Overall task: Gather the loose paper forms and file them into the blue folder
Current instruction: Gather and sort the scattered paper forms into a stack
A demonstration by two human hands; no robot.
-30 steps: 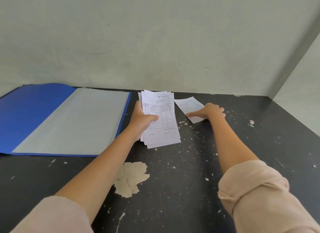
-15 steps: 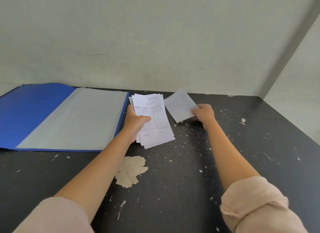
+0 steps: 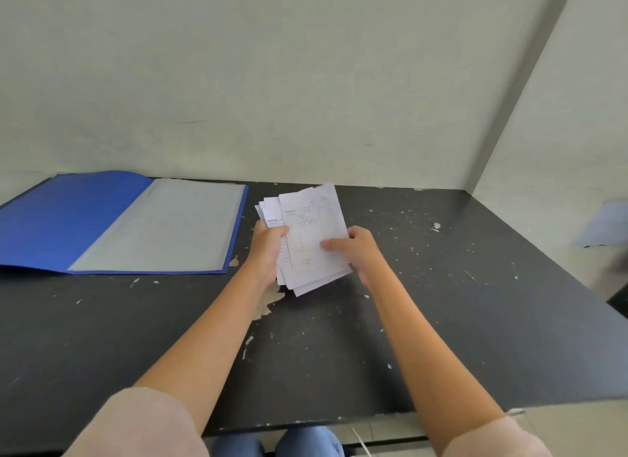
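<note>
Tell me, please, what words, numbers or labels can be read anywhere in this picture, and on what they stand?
None can be read.
Stack of paper forms, held by the left hand and right hand: printed headings and table lines, too blurred to read.
Blue folder: no text visible.

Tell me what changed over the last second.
The right hand lifted the single slip off the table and carried it left onto the stack of forms held by the left hand; both hands now grip the stack. The blue folder stayed open and flat.
</note>
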